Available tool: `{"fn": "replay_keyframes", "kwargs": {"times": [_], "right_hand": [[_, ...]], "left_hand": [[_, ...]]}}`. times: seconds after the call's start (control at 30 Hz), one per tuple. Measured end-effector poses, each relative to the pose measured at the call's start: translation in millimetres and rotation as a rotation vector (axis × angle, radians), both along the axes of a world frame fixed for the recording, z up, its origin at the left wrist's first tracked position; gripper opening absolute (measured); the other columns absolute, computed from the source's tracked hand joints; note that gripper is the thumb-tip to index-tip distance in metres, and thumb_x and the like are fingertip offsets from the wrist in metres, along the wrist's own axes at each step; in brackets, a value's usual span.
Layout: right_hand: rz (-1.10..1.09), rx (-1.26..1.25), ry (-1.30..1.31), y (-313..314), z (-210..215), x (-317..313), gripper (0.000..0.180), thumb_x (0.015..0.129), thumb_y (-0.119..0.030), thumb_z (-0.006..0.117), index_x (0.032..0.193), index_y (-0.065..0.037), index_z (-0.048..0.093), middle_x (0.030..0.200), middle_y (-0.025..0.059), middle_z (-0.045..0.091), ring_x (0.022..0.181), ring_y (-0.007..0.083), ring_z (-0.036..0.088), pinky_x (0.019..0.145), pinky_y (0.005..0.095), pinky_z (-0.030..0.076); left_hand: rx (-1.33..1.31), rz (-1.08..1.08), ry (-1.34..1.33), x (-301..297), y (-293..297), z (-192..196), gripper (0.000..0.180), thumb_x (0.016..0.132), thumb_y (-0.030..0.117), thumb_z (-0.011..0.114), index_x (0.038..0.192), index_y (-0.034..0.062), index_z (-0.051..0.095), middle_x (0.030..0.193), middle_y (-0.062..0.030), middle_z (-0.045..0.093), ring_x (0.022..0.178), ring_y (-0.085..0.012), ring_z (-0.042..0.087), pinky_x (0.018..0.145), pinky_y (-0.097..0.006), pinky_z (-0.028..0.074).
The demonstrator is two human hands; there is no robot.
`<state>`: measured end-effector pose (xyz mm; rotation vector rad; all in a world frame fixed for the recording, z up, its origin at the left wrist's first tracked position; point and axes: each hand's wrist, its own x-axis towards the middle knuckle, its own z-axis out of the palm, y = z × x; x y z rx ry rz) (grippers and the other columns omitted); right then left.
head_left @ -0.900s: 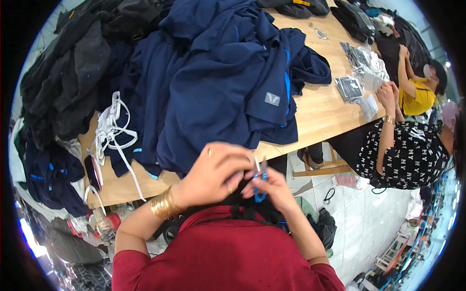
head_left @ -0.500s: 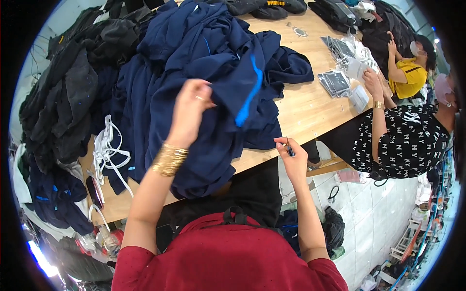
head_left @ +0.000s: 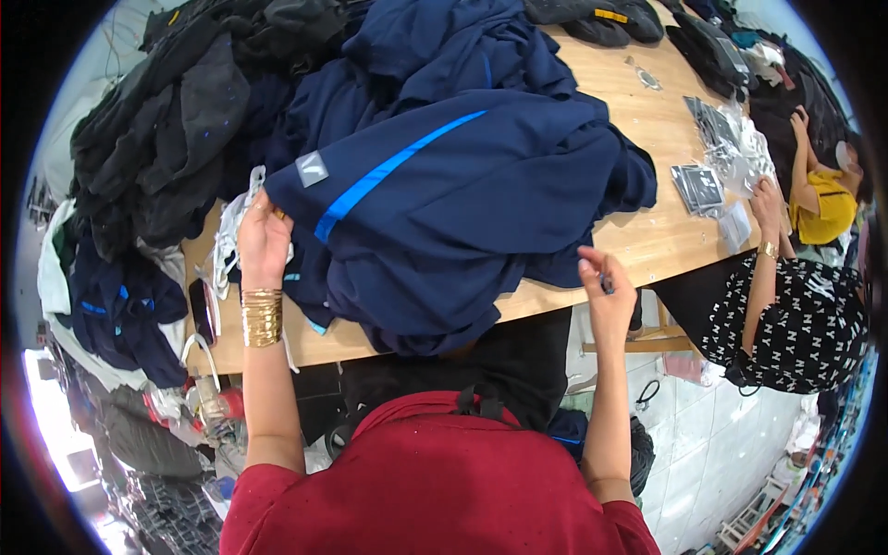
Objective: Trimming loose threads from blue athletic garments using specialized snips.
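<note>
Along the near side of the table lies a heap of navy blue garments [head_left: 435,203]. One navy garment [head_left: 481,176] is spread over the heap, with a bright blue stripe [head_left: 379,178] and a small grey patch [head_left: 312,168] on it. At its left corner, my left hand [head_left: 265,239] is closed on the cloth near the patch. My right hand [head_left: 608,289] is off the heap's right side, over the table's front edge. Its fingers are curled round a small dark tool [head_left: 607,283], mostly hidden in the palm.
Black garments [head_left: 176,120] are piled at left, by white straps [head_left: 231,231]. Flat grey packets [head_left: 696,188] lie at right, where a co-worker's hand [head_left: 765,205] reaches in. Another person in yellow [head_left: 821,208] is farther off. A stool [head_left: 647,340] stands below the table.
My left hand has moved left and drawn the navy garment's corner out, so the stripe and grey patch now lie stretched. The view has shifted; my right hand still holds the small tool.
</note>
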<state>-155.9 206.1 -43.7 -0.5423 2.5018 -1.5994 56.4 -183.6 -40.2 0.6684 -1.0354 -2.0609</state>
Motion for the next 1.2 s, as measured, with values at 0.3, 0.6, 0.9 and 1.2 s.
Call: {"fn": "replay_keyframes", "kwargs": {"times": [0.3,0.6,0.9,1.2], "right_hand": [[0.347,-0.105,0.219,-79.4,25.8,37.5,0.027,0.074,-0.004,0.069,0.1,-0.006,0.063,0.085,0.006,0.057,0.075,0.016,0.055,0.063,0.026,0.043],[0.504,-0.16,0.377,-133.7,10.3,79.3,0.043,0.072,-0.006,0.072,0.112,-0.012,0.057,0.105,0.0106,0.051,0.078,0.0263,0.058,0.062,0.0332,0.048],[0.576,-0.188,0.215,-125.0,41.7,97.3,0.045,0.069,-0.001,0.072,0.111,-0.004,0.056,0.1,0.0113,0.058,0.075,0.0219,0.059,0.065,0.0265,0.047],[0.316,-0.305,-0.389,-91.8,67.5,65.8,0.012,0.082,-0.004,0.063,0.091,0.002,0.064,0.064,-0.0093,0.044,0.059,-0.0006,0.033,0.052,0.0159,0.027]], "left_hand": [[-0.123,-0.03,-0.263,-22.5,42.3,10.4,0.025,0.094,0.014,0.036,0.117,0.0076,0.044,0.104,-0.0046,0.056,0.091,-0.0157,0.058,0.074,-0.034,0.049],[-0.129,0.02,-0.37,-3.6,64.1,-11.9,0.027,0.091,0.029,0.052,0.101,0.0039,0.05,0.093,-0.0034,0.057,0.082,-0.0103,0.055,0.076,-0.026,0.045],[-0.221,-0.175,-0.229,-13.5,120.4,44.7,0.019,0.085,0.013,0.059,0.071,0.0052,0.049,0.07,-0.0005,0.055,0.065,-0.0076,0.056,0.066,-0.022,0.046],[-1.076,-0.209,-0.294,-52.2,149.2,68.3,0.038,0.07,0.008,0.07,0.106,0.0067,0.057,0.108,-0.0074,0.056,0.1,-0.0213,0.052,0.082,-0.03,0.043]]}}
